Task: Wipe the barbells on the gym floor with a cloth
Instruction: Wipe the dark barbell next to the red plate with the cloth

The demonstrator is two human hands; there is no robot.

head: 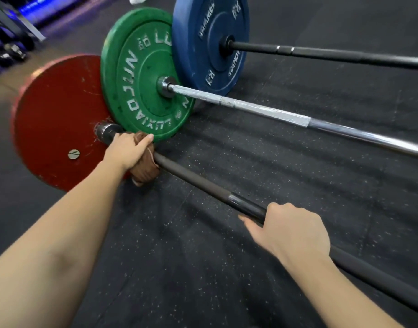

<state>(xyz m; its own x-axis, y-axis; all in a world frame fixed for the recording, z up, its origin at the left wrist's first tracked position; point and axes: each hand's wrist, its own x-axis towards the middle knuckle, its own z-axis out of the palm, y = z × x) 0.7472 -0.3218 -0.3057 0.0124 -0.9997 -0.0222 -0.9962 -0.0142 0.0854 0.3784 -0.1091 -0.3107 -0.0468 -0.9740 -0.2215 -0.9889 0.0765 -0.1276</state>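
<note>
Gripping cloth (144, 170) round the near bar (203, 185) with left hand (125, 150), centre-left by the red plate (56, 119); clasping that bar with right hand (290, 230), lower right.

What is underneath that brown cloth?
The nearest barbell's dark bar runs under the brown cloth, which the left hand grips around it. The wrapped stretch of bar itself is covered.

I see the speckled floor (250, 166) bearing a red barbell (56, 119) near, a green barbell (137, 74) between, and a blue barbell (203, 31) far.
</note>
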